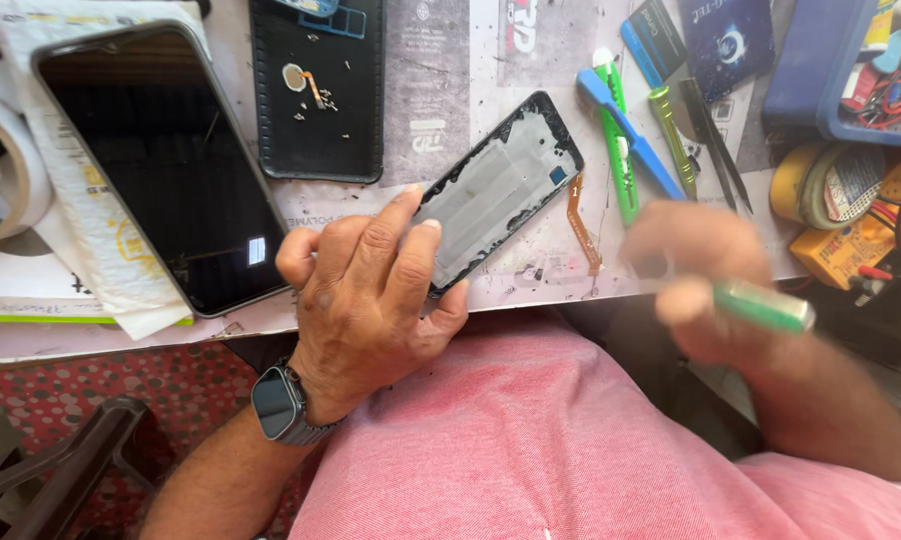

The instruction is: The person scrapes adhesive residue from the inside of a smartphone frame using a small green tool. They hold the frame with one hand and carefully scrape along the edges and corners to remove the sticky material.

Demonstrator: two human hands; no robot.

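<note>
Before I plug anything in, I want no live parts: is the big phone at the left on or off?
Cannot tell. The big phone has a dark screen apart from one small bright patch, perhaps a reflection.

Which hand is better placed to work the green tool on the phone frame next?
Probably the right hand: it already grips the green tool beside the phone frame, while the left hand is busy pinning that frame down.

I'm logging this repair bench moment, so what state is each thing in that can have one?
Phone frame: stripped, lying flat, gripped by left hand.
Orange flex cable: hanging loose off the frame.
Phone screen: dark, lying face up.
Green tool: held in right hand, blurred.
Back cover: off, inside facing up.
Tweezers: lying unused.
</note>
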